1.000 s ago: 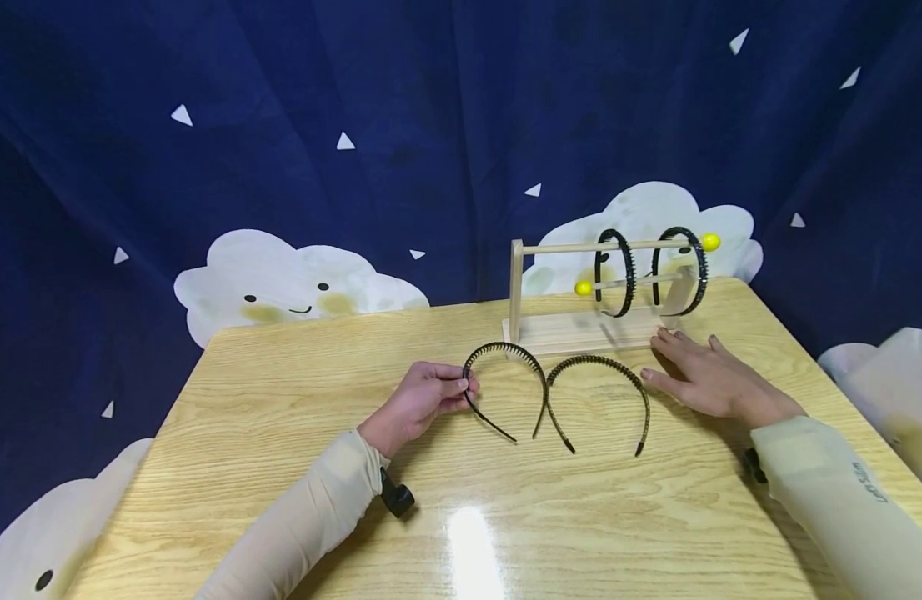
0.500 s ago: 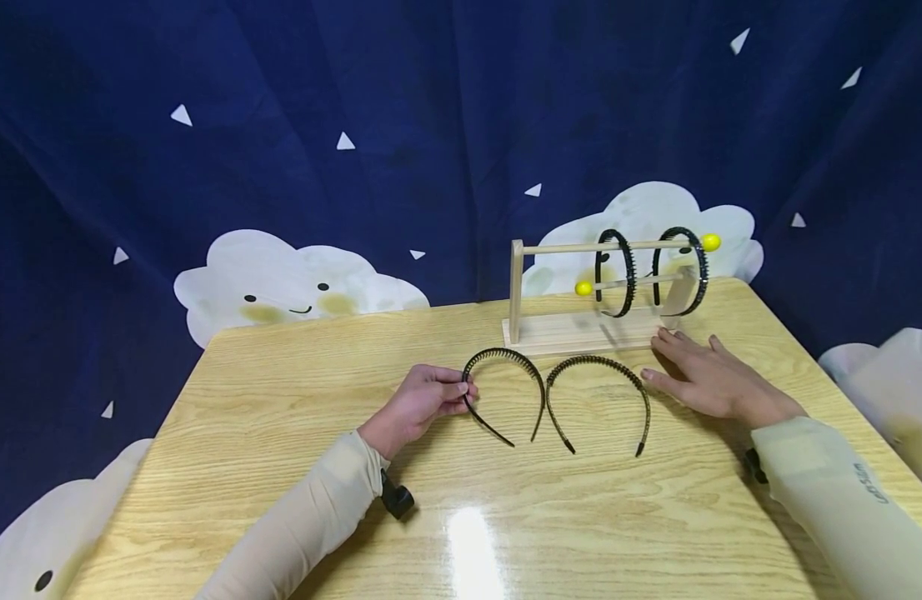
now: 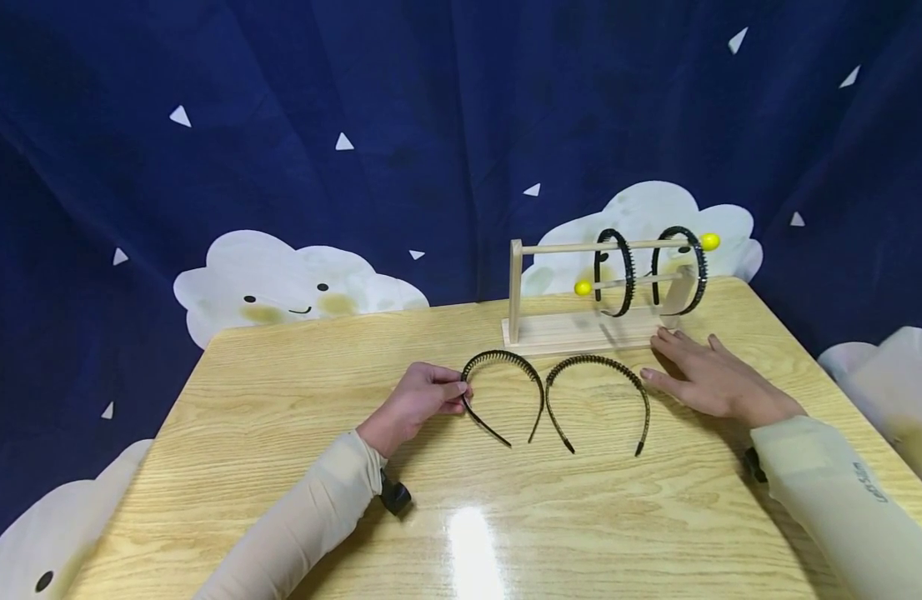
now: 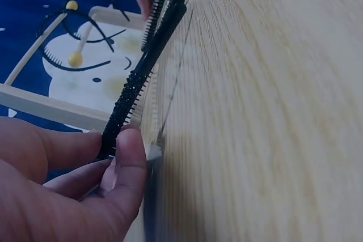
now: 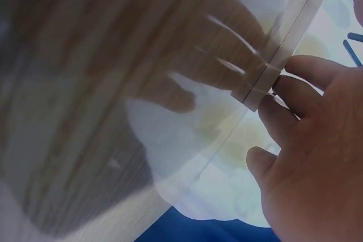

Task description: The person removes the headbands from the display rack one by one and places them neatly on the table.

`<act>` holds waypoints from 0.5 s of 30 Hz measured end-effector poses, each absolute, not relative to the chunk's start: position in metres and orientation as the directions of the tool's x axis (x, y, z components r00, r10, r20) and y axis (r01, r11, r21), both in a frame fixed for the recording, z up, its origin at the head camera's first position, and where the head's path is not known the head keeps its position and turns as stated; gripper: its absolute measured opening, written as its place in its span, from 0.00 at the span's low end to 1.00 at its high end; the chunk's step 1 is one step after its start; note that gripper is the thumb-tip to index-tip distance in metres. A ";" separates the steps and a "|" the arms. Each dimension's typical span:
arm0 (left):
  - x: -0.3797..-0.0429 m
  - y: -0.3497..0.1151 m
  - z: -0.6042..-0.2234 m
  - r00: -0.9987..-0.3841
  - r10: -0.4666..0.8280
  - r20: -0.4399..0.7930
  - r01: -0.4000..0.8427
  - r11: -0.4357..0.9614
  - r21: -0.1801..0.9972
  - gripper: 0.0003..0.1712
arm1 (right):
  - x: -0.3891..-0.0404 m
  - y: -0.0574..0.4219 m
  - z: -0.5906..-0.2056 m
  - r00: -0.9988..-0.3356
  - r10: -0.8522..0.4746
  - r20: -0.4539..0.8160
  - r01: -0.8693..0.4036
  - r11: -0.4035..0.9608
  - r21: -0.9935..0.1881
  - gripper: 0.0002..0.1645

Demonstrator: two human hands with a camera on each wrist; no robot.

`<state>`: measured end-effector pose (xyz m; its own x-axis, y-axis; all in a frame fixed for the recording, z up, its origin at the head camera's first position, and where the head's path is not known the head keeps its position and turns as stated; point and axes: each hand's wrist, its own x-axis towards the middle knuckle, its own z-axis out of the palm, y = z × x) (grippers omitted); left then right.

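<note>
My left hand [image 3: 419, 402] pinches the left side of a black toothed headband [image 3: 503, 357] between thumb and fingers. In the left wrist view this headband [image 4: 127, 97] shows dark, glittery beading along its outer face. Close to its right, a brown-black spiral-looking headband [image 3: 598, 361] lies on the table with its ends toward me. My right hand [image 3: 712, 379] lies with fingers spread, its fingertips by the front right corner of the wooden rack [image 3: 573, 332]. In the right wrist view the fingers [image 5: 281, 114] are at the rack's base [image 5: 283, 49], gripping nothing.
Two black headbands hang on the rack's upper rod, one mid-right [image 3: 628, 275] and one near the right end [image 3: 703, 271]. Yellow balls cap the upper rod [image 3: 709, 242] and lower rod [image 3: 583, 287]. A blue curtain [image 3: 401, 150] with clouds stands behind the wooden table [image 3: 296, 367].
The headband in my left hand has come slightly down toward me and tilted lower, and has shifted a little left. My right hand and the rack stay in place.
</note>
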<state>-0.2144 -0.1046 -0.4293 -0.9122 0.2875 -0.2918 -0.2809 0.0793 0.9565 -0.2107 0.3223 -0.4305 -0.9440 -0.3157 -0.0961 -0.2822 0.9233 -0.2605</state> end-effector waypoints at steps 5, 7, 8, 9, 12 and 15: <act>-0.215 -0.106 -0.428 -0.915 0.265 -0.304 -0.279 0.129 0.952 0.14 | -0.208 0.323 -0.430 -0.941 -0.329 -0.085 -0.296 0.917 -0.267 0.51; -0.215 -0.106 -0.427 -0.917 0.257 -0.305 -0.270 0.161 0.949 0.14 | -0.207 0.323 -0.430 -0.939 -0.333 -0.084 -0.300 0.915 -0.271 0.50; -0.215 -0.107 -0.427 -0.918 0.254 -0.303 -0.264 0.177 0.948 0.13 | -0.207 0.323 -0.430 -0.939 -0.333 -0.085 -0.300 0.914 -0.272 0.50; -0.215 -0.107 -0.426 -0.920 0.250 -0.303 -0.259 0.194 0.946 0.13 | -0.207 0.323 -0.429 -0.939 -0.334 -0.085 -0.300 0.914 -0.274 0.50; -0.215 -0.107 -0.425 -0.919 0.246 -0.308 -0.252 0.232 0.939 0.13 | -0.208 0.322 -0.429 -0.940 -0.331 -0.088 -0.297 0.915 -0.274 0.51; -0.215 -0.107 -0.423 -0.918 0.245 -0.311 -0.250 0.252 0.935 0.13 | -0.208 0.322 -0.428 -0.940 -0.329 -0.090 -0.294 0.916 -0.274 0.51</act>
<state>-0.2154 -0.1068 -0.4230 -0.9184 0.2445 -0.3111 -0.2496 0.2523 0.9349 -0.2081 0.3224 -0.4284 -0.9402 -0.3285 -0.0901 -0.2937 0.9157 -0.2742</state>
